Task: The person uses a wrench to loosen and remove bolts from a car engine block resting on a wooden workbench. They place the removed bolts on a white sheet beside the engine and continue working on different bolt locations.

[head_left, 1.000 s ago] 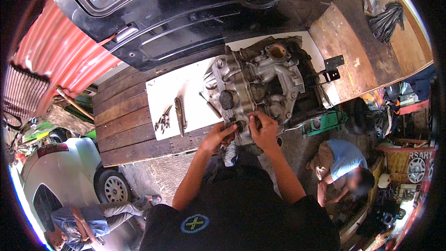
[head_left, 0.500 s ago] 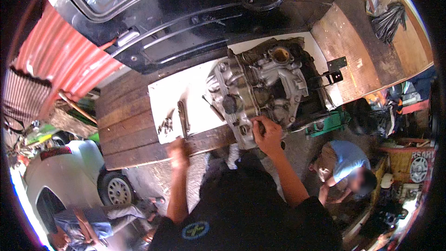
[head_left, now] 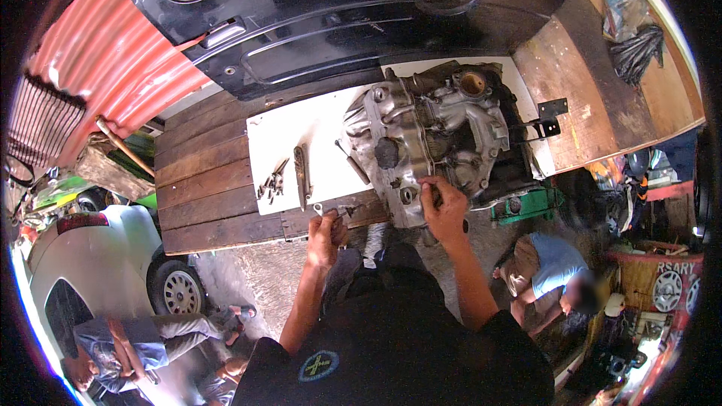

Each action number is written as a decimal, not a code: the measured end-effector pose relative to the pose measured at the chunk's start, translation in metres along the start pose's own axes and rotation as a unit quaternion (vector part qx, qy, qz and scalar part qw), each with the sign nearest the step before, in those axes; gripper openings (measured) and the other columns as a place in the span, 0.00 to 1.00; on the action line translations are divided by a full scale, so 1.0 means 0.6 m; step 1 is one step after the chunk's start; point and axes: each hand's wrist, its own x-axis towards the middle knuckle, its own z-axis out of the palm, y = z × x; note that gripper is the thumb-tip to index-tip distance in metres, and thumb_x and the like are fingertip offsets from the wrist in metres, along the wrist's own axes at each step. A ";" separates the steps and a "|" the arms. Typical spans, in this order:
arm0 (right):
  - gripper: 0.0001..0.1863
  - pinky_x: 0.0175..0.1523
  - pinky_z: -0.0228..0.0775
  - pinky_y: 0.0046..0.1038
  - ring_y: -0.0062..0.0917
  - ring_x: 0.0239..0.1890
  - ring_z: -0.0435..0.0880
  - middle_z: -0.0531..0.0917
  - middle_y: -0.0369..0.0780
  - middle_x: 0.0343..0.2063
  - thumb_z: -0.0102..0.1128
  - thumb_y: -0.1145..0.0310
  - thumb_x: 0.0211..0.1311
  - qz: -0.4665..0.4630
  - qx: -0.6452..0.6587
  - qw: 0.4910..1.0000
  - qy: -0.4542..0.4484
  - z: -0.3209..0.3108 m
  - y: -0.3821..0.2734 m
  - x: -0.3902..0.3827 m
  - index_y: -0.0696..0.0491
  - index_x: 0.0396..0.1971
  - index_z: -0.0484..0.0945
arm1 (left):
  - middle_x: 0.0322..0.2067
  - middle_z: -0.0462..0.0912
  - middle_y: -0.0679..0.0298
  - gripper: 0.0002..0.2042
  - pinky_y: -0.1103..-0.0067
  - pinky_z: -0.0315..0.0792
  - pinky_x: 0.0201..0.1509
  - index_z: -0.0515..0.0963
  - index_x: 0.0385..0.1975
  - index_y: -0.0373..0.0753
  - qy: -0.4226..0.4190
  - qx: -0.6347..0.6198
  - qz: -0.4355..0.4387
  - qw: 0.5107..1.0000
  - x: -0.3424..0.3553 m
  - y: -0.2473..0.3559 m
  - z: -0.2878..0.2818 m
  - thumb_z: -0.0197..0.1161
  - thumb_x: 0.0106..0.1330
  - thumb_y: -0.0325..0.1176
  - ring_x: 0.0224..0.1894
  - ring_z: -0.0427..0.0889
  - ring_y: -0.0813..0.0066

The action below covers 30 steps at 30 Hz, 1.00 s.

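Observation:
A grey metal engine (head_left: 402,169) with a ribbed cover lies on a white board (head_left: 323,120) on the bench. My right hand (head_left: 445,209) rests at the engine's near edge, thumb and fingers pinched together; whatever lies between them is hidden. Just off the bench's front edge, my left hand (head_left: 325,239) is closed around a wrench, whose ring end (head_left: 318,209) sticks out above the fist. On the board lie a long dark metal tool (head_left: 302,174), a thin-shafted tool with a dark handle (head_left: 353,164) and several small bolts (head_left: 272,182).
Wooden planks (head_left: 199,173) form the bench top. A dark vehicle panel (head_left: 323,45) stands along its far side. To the right, a person in a blue shirt (head_left: 556,262) crouches near a green metal stand (head_left: 519,209). A parked car (head_left: 98,263) and another person (head_left: 124,353) are at lower left.
My left hand, blurred before, has moved right and slightly away from me, and the wrench in it now shows. My right hand stays at the engine's near edge. The whole view has shifted slightly.

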 end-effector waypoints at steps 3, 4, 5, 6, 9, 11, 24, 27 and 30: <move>0.06 0.35 0.72 0.25 0.26 0.26 0.81 0.83 0.40 0.28 0.60 0.70 0.62 -0.042 0.028 0.999 -0.007 0.022 -0.031 -0.026 0.55 0.36 0.81 | 0.19 0.67 0.70 0.08 0.78 0.59 0.19 0.70 0.27 0.42 -0.015 -0.010 -0.043 0.999 0.006 0.006 0.016 0.59 0.66 0.35 0.17 0.65 0.79; 0.06 0.32 0.71 0.22 0.22 0.24 0.80 0.82 0.39 0.26 0.61 0.71 0.62 -0.060 0.042 0.997 -0.008 0.035 -0.043 -0.032 0.55 0.37 0.82 | 0.20 0.69 0.69 0.08 0.78 0.61 0.20 0.70 0.27 0.41 -0.017 0.005 -0.044 0.999 0.006 0.010 0.021 0.59 0.66 0.35 0.18 0.67 0.78; 0.06 0.32 0.72 0.22 0.21 0.25 0.80 0.83 0.40 0.27 0.62 0.71 0.62 -0.062 0.058 0.996 -0.033 0.046 -0.053 -0.033 0.56 0.37 0.82 | 0.22 0.71 0.68 0.08 0.77 0.62 0.21 0.70 0.27 0.41 -0.018 0.020 -0.045 0.999 0.005 0.013 0.027 0.59 0.66 0.35 0.20 0.69 0.77; 0.07 0.31 0.72 0.22 0.21 0.26 0.81 0.83 0.40 0.28 0.63 0.71 0.61 -0.065 0.074 0.993 -0.059 0.057 -0.063 -0.032 0.56 0.37 0.82 | 0.23 0.73 0.67 0.09 0.77 0.64 0.22 0.69 0.27 0.40 -0.019 0.034 -0.046 0.998 0.005 0.017 0.029 0.59 0.66 0.35 0.21 0.71 0.76; 0.07 0.30 0.73 0.23 0.20 0.27 0.81 0.84 0.40 0.29 0.64 0.71 0.61 -0.071 0.098 0.989 -0.089 0.098 -0.051 -0.039 0.57 0.37 0.81 | 0.28 0.78 0.63 0.06 0.76 0.69 0.26 0.72 0.33 0.39 -0.039 0.066 -0.062 0.995 0.010 0.026 0.010 0.59 0.67 0.34 0.27 0.78 0.73; 0.06 0.30 0.73 0.22 0.19 0.25 0.82 0.85 0.40 0.28 0.64 0.72 0.60 -0.026 0.117 0.988 -0.094 0.117 -0.060 -0.042 0.58 0.34 0.81 | 0.33 0.80 0.62 0.10 0.77 0.71 0.30 0.74 0.41 0.37 -0.047 0.137 -0.098 0.985 0.013 0.048 -0.012 0.62 0.66 0.35 0.31 0.78 0.75; 0.01 0.28 0.71 0.25 0.19 0.20 0.79 0.82 0.37 0.22 0.60 0.75 0.61 0.130 0.236 0.951 -0.149 0.236 -0.096 -0.074 0.56 0.31 0.79 | 0.30 0.75 0.71 0.23 0.85 0.57 0.27 0.72 0.55 0.33 -0.274 0.076 -0.057 0.957 -0.009 0.135 -0.108 0.65 0.65 0.40 0.25 0.65 0.85; 0.01 0.27 0.70 0.25 0.18 0.20 0.78 0.81 0.38 0.22 0.60 0.76 0.61 0.152 0.283 0.933 -0.160 0.236 -0.102 -0.059 0.56 0.30 0.79 | 0.26 0.71 0.73 0.28 0.86 0.55 0.26 0.72 0.55 0.32 -0.322 0.044 -0.048 0.945 -0.009 0.151 -0.113 0.67 0.62 0.46 0.24 0.63 0.86; 0.03 0.27 0.70 0.25 0.17 0.21 0.77 0.81 0.37 0.22 0.60 0.76 0.61 0.084 0.284 0.942 -0.160 0.250 -0.089 -0.045 0.57 0.28 0.78 | 0.26 0.72 0.73 0.28 0.86 0.56 0.25 0.72 0.54 0.32 -0.329 0.041 -0.052 0.942 0.004 0.152 -0.115 0.68 0.61 0.45 0.24 0.63 0.86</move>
